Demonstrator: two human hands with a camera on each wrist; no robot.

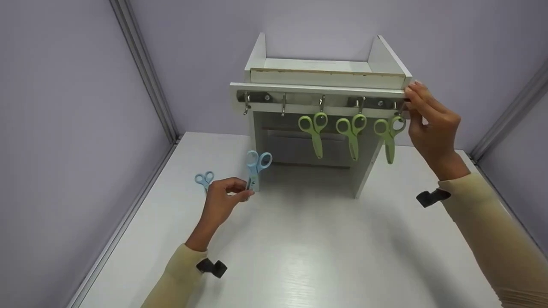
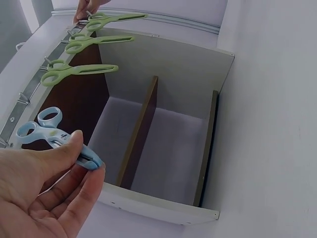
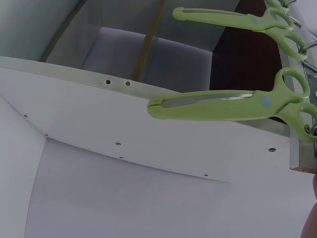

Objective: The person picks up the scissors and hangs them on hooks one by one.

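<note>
Indoors | white table (image 1: 299,256), lilac walls (image 1: 64,128) | left hand (image 1: 222,201) pinches blue scissors (image 1: 257,169) | right hand (image 1: 430,124) grips rack (image 1: 317,92)

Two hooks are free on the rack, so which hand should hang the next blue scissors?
Probably left. The left hand already pinches blue scissors below the free hooks. The right hand is at the rack's far end beside the green scissors.

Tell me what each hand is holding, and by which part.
The left hand pinches blue scissors by the closed blade end, handles up. The right hand grips the shelf's right end; no scissors.
</note>
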